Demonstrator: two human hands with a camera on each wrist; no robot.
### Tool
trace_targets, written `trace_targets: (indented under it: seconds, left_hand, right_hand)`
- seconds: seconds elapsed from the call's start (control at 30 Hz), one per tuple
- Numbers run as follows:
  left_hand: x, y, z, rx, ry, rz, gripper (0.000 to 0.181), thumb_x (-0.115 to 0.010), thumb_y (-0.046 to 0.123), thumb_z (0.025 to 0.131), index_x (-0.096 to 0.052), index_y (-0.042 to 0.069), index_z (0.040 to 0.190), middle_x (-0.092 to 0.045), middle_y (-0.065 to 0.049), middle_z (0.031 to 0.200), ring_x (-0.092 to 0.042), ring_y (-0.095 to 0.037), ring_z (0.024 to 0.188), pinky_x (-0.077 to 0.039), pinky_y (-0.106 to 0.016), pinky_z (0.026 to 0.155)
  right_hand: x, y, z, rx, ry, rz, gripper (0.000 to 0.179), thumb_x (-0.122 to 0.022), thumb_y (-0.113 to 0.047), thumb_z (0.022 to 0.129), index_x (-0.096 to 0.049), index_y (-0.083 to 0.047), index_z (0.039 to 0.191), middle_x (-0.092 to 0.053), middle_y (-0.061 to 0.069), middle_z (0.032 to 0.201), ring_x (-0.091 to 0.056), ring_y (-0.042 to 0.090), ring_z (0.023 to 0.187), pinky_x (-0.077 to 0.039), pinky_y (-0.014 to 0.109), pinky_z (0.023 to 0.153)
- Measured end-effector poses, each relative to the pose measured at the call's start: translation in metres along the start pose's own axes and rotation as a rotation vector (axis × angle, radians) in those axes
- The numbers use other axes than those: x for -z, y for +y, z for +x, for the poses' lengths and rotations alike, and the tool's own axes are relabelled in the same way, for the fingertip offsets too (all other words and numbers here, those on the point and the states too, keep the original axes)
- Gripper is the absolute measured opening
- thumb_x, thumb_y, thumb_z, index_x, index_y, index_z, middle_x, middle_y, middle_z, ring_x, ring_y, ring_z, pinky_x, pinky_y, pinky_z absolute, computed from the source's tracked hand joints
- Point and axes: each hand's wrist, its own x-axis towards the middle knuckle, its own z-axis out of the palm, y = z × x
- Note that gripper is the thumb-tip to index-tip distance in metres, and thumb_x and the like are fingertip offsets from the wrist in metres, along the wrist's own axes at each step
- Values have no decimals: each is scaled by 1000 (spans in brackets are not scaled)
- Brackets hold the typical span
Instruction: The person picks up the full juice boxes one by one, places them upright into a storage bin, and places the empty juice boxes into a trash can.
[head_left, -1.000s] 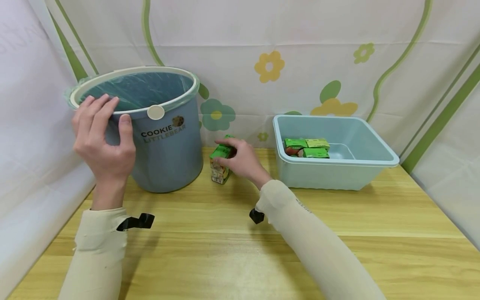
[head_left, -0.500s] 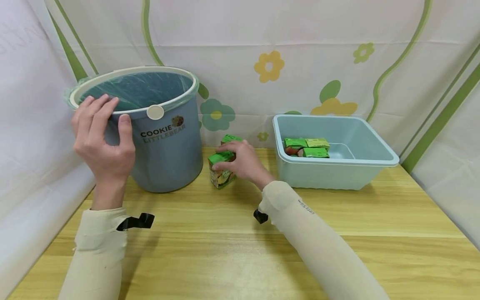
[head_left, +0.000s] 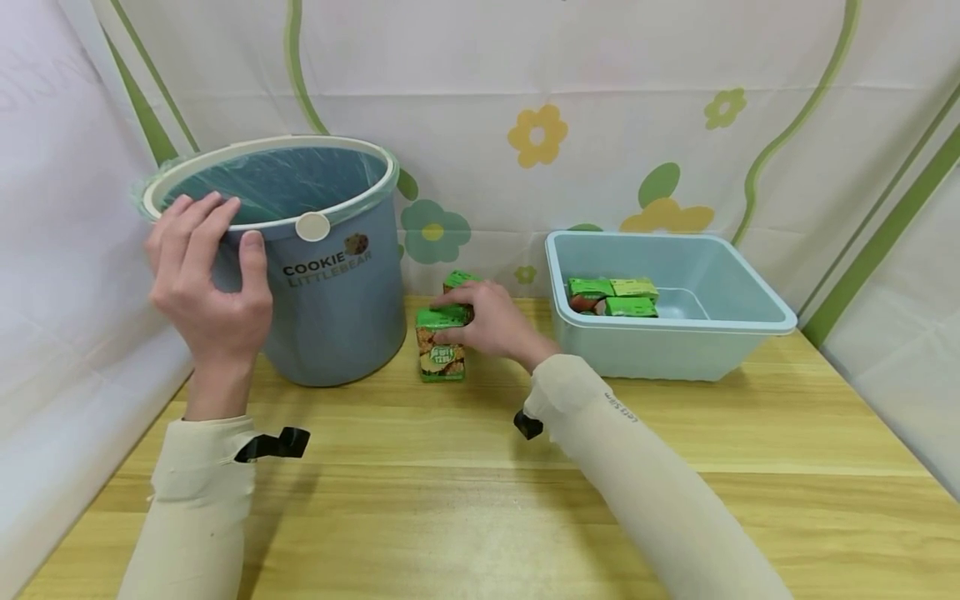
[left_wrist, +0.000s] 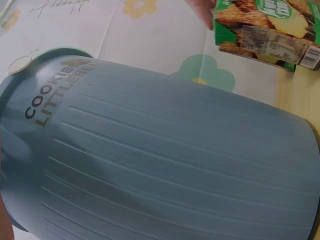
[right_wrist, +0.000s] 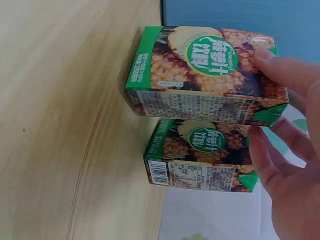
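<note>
My left hand [head_left: 210, 292] holds the rim of a blue bucket [head_left: 337, 325], fingertips over the pale ring and thumb outside. The left wrist view is mostly filled by the bucket's ribbed wall [left_wrist: 165, 145]. My right hand [head_left: 497, 321] pinches the top of a green pineapple juice box [head_left: 441, 362] that stands upright to the right of the bucket. In the right wrist view the thumb lies on the box's broad front, and other fingers reach behind it. A second matching juice box [right_wrist: 200, 157] stands just behind, its top [head_left: 461, 277] partly hidden by my hand in the head view.
Clear film lines the bucket's mouth. A light blue bin [head_left: 637, 350] stands at the right with several green-topped boxes [head_left: 630, 307] in its left half. White flowered cloth [head_left: 480, 125] hangs behind the wooden table [head_left: 420, 500].
The front juice box has turned so its broad printed side faces me, and has come slightly nearer. The rear box's top shows more. My left hand has stayed on the rim.
</note>
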Motion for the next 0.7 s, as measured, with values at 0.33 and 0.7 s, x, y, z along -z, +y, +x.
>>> trace_targets:
  seconds: [0.33, 0.7]
  left_hand:
    - [0, 0, 0, -7, 7, -3, 43, -65, 38, 90, -83, 11, 117, -79, -12, 125, -63, -22, 135, -39, -38, 125]
    - [0, -1, 0, -7, 5, 1, 43, -65, 38, 91, -83, 10, 117, -78, -13, 125, -63, -22, 135, -39, -38, 125]
  right_hand:
    - [16, -7, 0, -37, 73, 158, 45, -84, -21, 92, -74, -19, 136, -72, 7, 126, -74, 24, 106, -64, 38, 86]
    - [39, -28, -1, 11, 201, 223, 43, -74, -24, 96, -71, -22, 139, -70, 3, 129, -72, 20, 107, -64, 37, 84]
